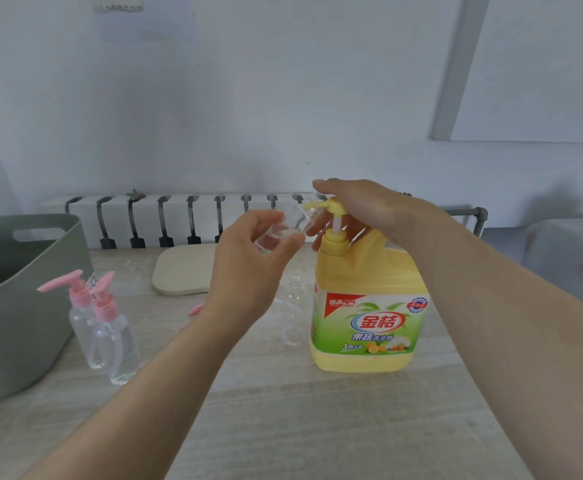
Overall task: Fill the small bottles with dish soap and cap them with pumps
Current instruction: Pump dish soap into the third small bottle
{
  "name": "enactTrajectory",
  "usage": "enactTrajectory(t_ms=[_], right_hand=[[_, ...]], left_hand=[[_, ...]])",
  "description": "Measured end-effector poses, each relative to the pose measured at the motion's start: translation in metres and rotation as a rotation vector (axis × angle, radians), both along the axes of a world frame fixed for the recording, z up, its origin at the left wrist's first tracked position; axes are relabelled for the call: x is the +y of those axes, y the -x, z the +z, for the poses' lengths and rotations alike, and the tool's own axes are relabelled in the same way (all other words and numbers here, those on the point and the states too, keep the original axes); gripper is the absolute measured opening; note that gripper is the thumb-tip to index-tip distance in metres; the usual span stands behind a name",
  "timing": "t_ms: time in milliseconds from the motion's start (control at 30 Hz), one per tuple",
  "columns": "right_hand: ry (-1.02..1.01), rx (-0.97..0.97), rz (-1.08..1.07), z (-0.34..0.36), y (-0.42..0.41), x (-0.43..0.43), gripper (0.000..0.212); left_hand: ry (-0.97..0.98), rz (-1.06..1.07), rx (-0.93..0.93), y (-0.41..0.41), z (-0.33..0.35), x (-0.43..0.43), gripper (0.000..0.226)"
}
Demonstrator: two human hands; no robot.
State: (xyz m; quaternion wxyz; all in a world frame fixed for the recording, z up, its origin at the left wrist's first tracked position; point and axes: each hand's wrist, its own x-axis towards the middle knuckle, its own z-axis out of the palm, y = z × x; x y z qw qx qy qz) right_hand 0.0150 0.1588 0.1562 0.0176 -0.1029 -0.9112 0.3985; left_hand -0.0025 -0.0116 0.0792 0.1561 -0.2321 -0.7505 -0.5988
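nearest me is the pale, wood-grained bench (283,410), matte and bare under my forearms. to my left on it stand two capped bottles (117,337), clear soft plastic with pink pumps, touching each other, just beside a grey tub (23,289). right of centre sits the jug (366,306), squat yellow plastic with a glossy green and red label. just left of the jug stands a spare bottle (293,313), clear and uncapped, and a loose pink piece (196,309) lies further left, mostly hidden behind my wrist.

my left grip (248,261) pinches the bottle (283,230) i am filling, thumb and fingers curled round its lower body. its long axis slants from my palm up and right, with the mouth at the tip of the jug's spout (312,204). the blur hides whether the mouth is truly over the spout. that lineup is what the next press turns on, i judge.

my right grip (363,206) lies over the pump (333,206), palm on top and fingers curled down its far side. the white stem shows, so the pump looks up.

beyond lie a beige rounded board (186,268) and a white radiator (179,216).
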Motion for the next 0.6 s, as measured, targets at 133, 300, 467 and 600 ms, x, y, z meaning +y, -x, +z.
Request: enactTrajectory(t_ms=[133, 300, 467, 600], right_hand=[[0.016, -0.011, 0.025, 0.001, -0.0008, -0.0006, 0.055], [-0.039, -0.035, 0.047, 0.0014, -0.0007, -0.0025, 0.052], [-0.066, -0.052, 0.06, 0.0011, 0.0025, -0.0033, 0.05], [-0.082, -0.064, 0.057, 0.0001, 0.0048, -0.0039, 0.05]], left_hand=[[0.004, 0.0, 0.007, 0.0005, 0.0002, 0.0012, 0.031], [0.016, 0.006, 0.014, 0.001, -0.0015, 0.0008, 0.034], [0.027, 0.006, 0.013, 0.0005, -0.0043, -0.0003, 0.035], [0.028, 0.005, 0.01, 0.0007, -0.0044, -0.0009, 0.034]])
